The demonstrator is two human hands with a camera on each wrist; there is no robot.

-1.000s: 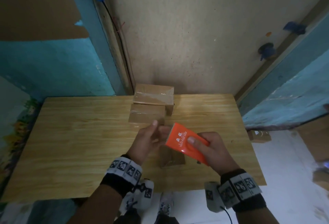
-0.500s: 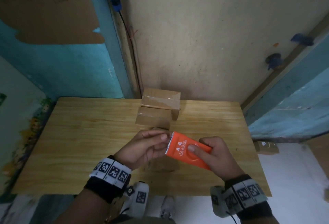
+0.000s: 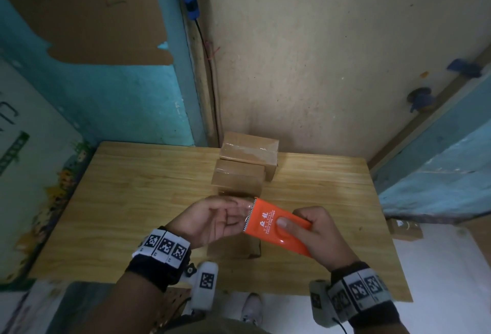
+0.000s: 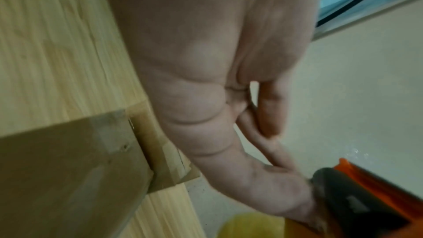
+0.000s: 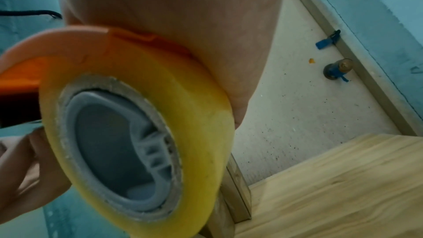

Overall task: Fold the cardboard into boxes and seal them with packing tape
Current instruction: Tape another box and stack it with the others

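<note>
Boxes [image 3: 245, 163], two taped on the bench [image 3: 132, 200], third pending; right hand [image 3: 316, 230] grips the dispenser [image 3: 276, 223], left hand [image 3: 212, 218] fingers relaxed at its tape end.

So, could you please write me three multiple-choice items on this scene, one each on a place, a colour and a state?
1. Where do the two taped boxes sit?
A. at the table's far edge by the wall
B. on the floor
C. in the left hand

2. What colour is the tape dispenser?
A. blue
B. orange
C. green

3. What is the right hand doing?
A. resting flat
B. hanging empty
C. holding the dispenser

Key:
1 A, the taped boxes stand on the table near the wall.
2 B, the tape dispenser has an orange body.
3 C, the right hand wraps it, thumb on top; the left hand touches its toothed end.
</note>
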